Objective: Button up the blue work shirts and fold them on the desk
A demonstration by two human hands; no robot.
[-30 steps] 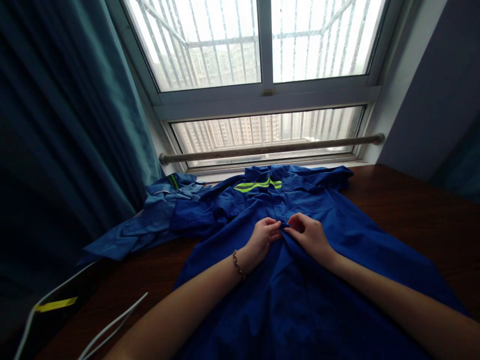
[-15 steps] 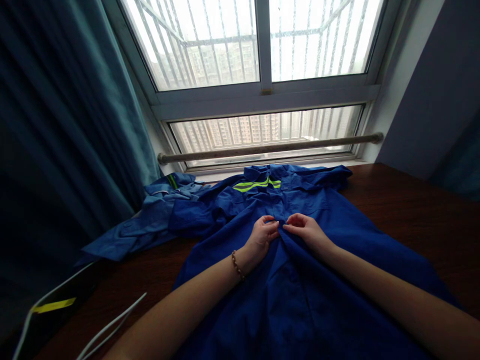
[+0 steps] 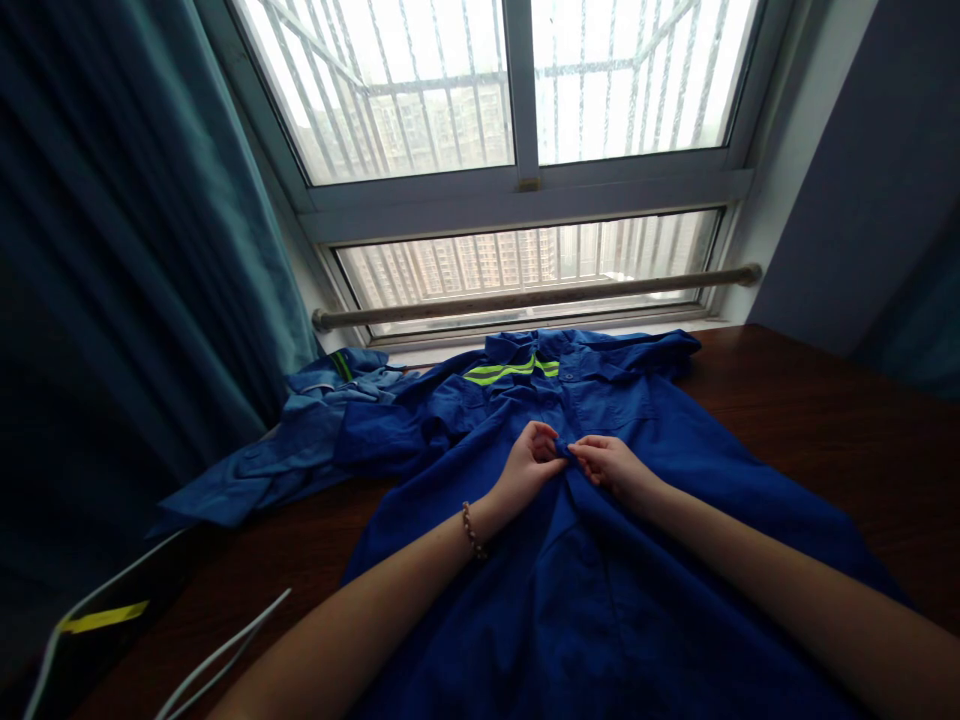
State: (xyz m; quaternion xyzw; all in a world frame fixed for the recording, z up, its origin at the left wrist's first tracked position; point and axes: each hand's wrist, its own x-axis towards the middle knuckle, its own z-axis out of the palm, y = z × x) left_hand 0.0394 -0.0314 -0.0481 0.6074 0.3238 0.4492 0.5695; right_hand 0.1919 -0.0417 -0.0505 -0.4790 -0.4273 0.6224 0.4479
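Far left, the curtain [image 3: 150, 250] hangs dark; below it a white cable [image 3: 112, 575] with a yellow tag [image 3: 105, 617] lies well apart from my work. Lighter garment [image 3: 300, 440] rumpled beside the curtain, one sleeve [image 3: 379, 435] of the blue garment against it; a pull that way could drag both, I'd judge. My left hand [image 3: 526, 465] is half curled, thumb and forefinger slightly parted at the front edge; whether they truly grip cloth, cannot tell. Blue garment [image 3: 697, 480] lies spread on the table, collar end toward the window [image 3: 529, 270], stripe [image 3: 487, 374] above my fingertips, front fold raised between my hands. Right hand [image 3: 615, 468] nearly closed, thumb and forefinger pinching the fold. Risk: pinch so small that slick or bunched cloth could slip out; uneven tension could skew the front edges. To the right, bare table [image 3: 810, 420]; loose cloth there could slide if tugged.
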